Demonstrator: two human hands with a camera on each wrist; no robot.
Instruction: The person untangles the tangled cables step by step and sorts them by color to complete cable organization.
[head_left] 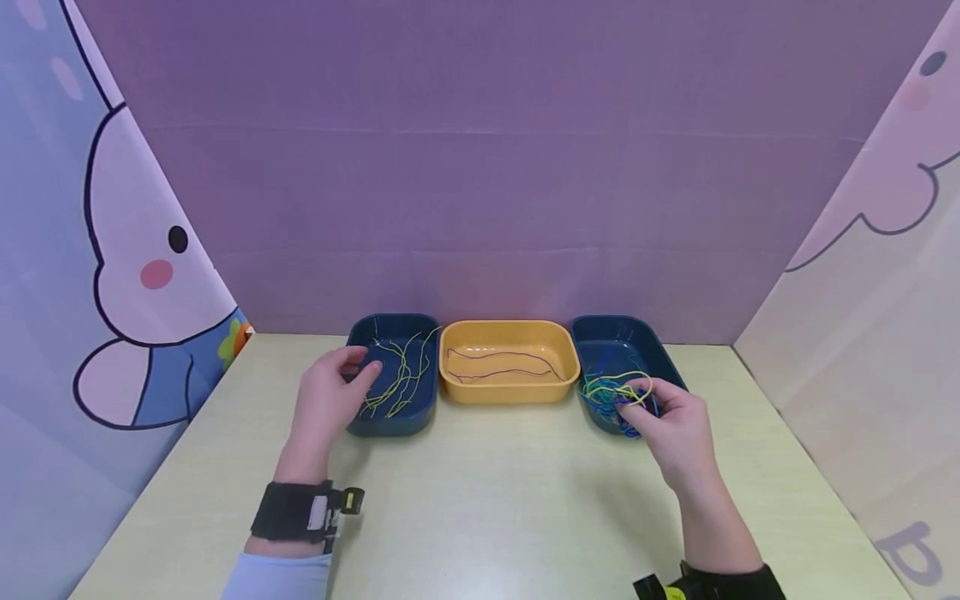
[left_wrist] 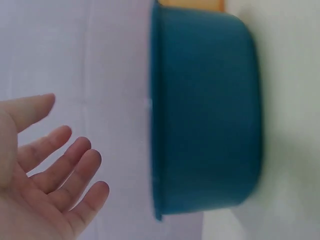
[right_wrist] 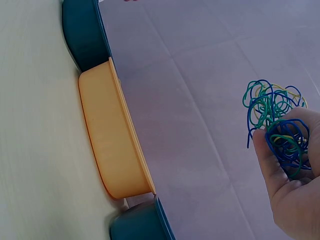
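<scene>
My right hand pinches a tangled bundle of thin blue, green and yellow wires between thumb and fingers. The bundle is over the near part of the right dark blue bin. My left hand is at the left side of the left dark blue bin, with relaxed, parted fingers and nothing held, as the left wrist view also shows. Several yellow wires lie in that left bin, one reaching over its right rim. In the middle yellow bin lie two dark, purplish wires.
The three bins stand side by side near the back of a pale table. Behind them rises a purple cloth wall. Printed cloth panels flank the table on the left and right.
</scene>
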